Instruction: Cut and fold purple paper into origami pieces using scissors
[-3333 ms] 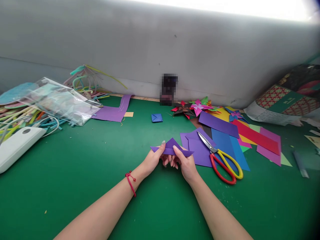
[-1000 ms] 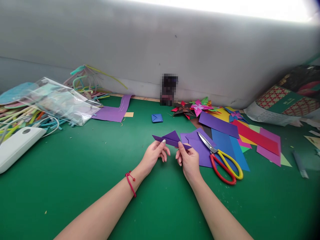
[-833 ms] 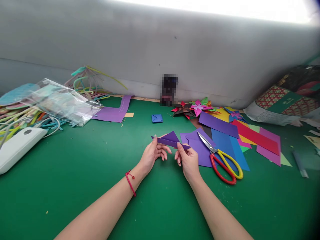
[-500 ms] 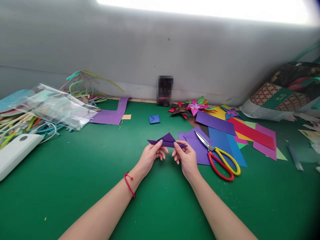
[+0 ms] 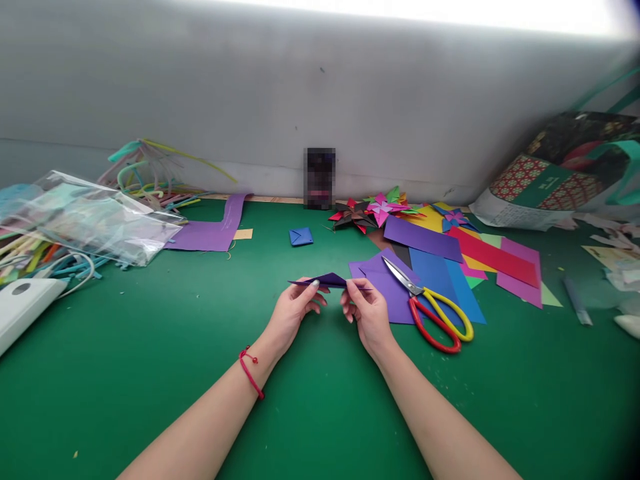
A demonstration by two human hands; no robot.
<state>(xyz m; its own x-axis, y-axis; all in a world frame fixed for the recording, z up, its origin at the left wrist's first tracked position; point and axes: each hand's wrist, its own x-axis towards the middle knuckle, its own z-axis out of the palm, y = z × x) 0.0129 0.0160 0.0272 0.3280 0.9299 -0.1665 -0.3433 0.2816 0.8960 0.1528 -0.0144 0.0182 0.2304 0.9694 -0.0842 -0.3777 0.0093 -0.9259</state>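
A folded dark purple paper (image 5: 327, 281) spans the gap between my hands, held above the green table and seen nearly edge-on. My left hand (image 5: 295, 308) pinches its left end between thumb and fingers. At its right end, my right hand (image 5: 367, 310) grips it the same way. Just right of that hand lie scissors (image 5: 425, 300) with one red and one yellow handle, resting on purple paper (image 5: 400, 310). Behind the held paper, a small folded blue paper (image 5: 301, 237) lies flat.
Folded paper stars (image 5: 383, 208) and coloured sheets (image 5: 493, 257) cover the back right, near a patterned bag (image 5: 540, 183). On the left are a clear plastic bag (image 5: 110, 220), thin coloured strips, a white device (image 5: 27, 307) and a cut purple sheet (image 5: 200, 237). A blurred dark object (image 5: 320, 178) stands against the wall.
The held paper has tilted flatter, so its peaked fold shows less height. Both hands keep their grip. The whole scene has shifted slightly left in view.
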